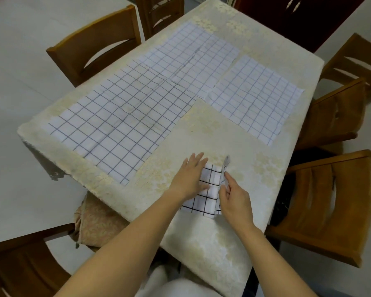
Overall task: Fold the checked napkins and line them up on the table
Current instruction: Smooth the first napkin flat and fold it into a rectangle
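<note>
Left hand (190,179) presses the folded napkin (201,203), fingers (196,160) straight and together; right hand (236,200), at its 3 o'clock, pinches the raised edge.

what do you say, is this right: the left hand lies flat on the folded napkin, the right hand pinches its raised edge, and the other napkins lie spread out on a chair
One thing is wrong. The head view shows the other napkins spread out on the table. The rest holds: the left hand lies flat on the folded napkin, and the right hand pinches its raised edge.
</note>
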The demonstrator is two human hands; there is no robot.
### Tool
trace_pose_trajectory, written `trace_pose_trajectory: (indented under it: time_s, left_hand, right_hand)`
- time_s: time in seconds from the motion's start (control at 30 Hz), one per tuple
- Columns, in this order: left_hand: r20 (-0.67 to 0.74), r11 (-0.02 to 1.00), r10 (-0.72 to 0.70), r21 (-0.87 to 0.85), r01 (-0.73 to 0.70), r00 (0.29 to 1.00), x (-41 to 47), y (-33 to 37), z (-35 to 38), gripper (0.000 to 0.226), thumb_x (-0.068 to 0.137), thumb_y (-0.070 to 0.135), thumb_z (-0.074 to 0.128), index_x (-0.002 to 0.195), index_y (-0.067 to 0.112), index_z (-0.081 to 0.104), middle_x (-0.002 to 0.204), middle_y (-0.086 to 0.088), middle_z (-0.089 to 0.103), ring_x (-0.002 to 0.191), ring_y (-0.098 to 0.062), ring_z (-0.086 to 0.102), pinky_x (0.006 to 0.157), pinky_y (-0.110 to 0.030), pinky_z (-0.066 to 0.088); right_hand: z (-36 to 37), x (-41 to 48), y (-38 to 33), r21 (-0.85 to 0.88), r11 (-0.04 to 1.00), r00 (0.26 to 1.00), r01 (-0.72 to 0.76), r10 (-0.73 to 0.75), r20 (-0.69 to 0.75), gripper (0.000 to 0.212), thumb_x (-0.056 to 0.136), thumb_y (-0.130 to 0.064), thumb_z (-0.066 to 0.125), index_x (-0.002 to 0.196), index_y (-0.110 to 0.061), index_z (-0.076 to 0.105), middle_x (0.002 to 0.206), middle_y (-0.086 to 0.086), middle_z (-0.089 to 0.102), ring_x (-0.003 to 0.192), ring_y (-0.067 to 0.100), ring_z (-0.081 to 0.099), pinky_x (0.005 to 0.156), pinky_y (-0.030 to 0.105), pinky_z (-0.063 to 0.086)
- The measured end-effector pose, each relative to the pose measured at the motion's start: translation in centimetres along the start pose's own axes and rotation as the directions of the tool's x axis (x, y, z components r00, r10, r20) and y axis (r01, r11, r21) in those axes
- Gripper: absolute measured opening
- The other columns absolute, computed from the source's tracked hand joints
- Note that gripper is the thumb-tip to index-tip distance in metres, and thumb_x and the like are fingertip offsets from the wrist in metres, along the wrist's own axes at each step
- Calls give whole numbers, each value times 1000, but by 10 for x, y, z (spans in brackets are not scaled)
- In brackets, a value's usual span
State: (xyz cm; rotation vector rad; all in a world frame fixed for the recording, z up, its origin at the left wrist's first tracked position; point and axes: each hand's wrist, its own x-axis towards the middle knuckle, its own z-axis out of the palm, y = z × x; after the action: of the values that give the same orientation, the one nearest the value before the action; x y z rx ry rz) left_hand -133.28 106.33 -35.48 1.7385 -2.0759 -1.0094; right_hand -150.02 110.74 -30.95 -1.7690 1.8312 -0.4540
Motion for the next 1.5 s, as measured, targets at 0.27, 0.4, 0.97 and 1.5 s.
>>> trace_pose_trajectory:
  time_s: [0.27, 0.4, 0.97, 1.5]
  left_hand:
    - [120, 641, -377, -682, 352, 918, -33, -21, -7, 47, 105, 55, 45, 122, 17, 65, 117, 1, 71, 96, -16, 73, 92, -38, 59]
    - [112, 634, -440, -665, 396, 891, -27, -31, 9, 27, 102, 32, 63, 121, 14, 67, 101, 0, 75, 78, -14, 77, 79, -31, 63]
    - [-44, 698, -459, -636, 329, 888, -22, -39, 13, 16, 103, 32, 60, 115, 22, 58, 69, -8, 73, 51, -20, 67, 54, -30, 58]
    - [-134, 808, -433, -497, 318, 891, -19, -45, 23, 32, 94, 37, 71, 119, 28, 53, 72, -1, 67, 64, -14, 66, 64, -31, 55]
  right_hand:
    - [38, 4, -38, 210, 977, 954, -24, -41, 298, 58, 103, -28, 51, 157, -28, 29, 69, -6, 53, 61, 4, 53, 64, 21, 50]
    - [29, 11, -9, 179, 984, 999, 4, -10, 36, 39, 101, -15, 51, 139, -21, 57, 72, -7, 52, 61, 5, 50, 60, 11, 41]
    - [59, 23, 49, -482, 861, 939, 165, 13, 345, 71, 97, -70, 12, 158, -42, -10, 165, -10, -26, 152, 35, -19, 123, 50, -6]
    - [42, 36, 35, 221, 850, 872, -478, 431, 231, 32, 99, -37, 60, 109, -8, 64, 98, 3, 68, 85, 20, 61, 71, 32, 47]
